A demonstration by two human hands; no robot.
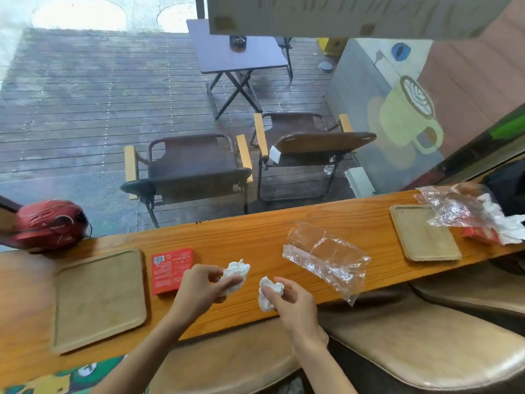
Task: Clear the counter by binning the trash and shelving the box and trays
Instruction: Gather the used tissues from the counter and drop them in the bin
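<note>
My left hand [200, 288] grips a crumpled white tissue [235, 273] just above the wooden counter [227, 237]. My right hand [292, 301] holds a second crumpled tissue [267, 291] close beside it. A red box [170, 270] lies flat to the left of my left hand. A large wooden tray [99, 300] sits at the counter's left. A clear plastic wrapper [326, 258] lies to the right of my hands. A smaller wooden tray [423, 234] rests far right, with another plastic wrapper [454, 209], a white tissue [505, 220] and a red wrapper [480, 233] at its far edge.
A red helmet [48, 223] sits at the counter's far left end. Tan cushioned stools [412, 342] stand under the counter's near edge. Beyond the window are folding chairs [193, 166] and a small table [238, 49] on a deck. A dark bag [508, 186] sits at far right.
</note>
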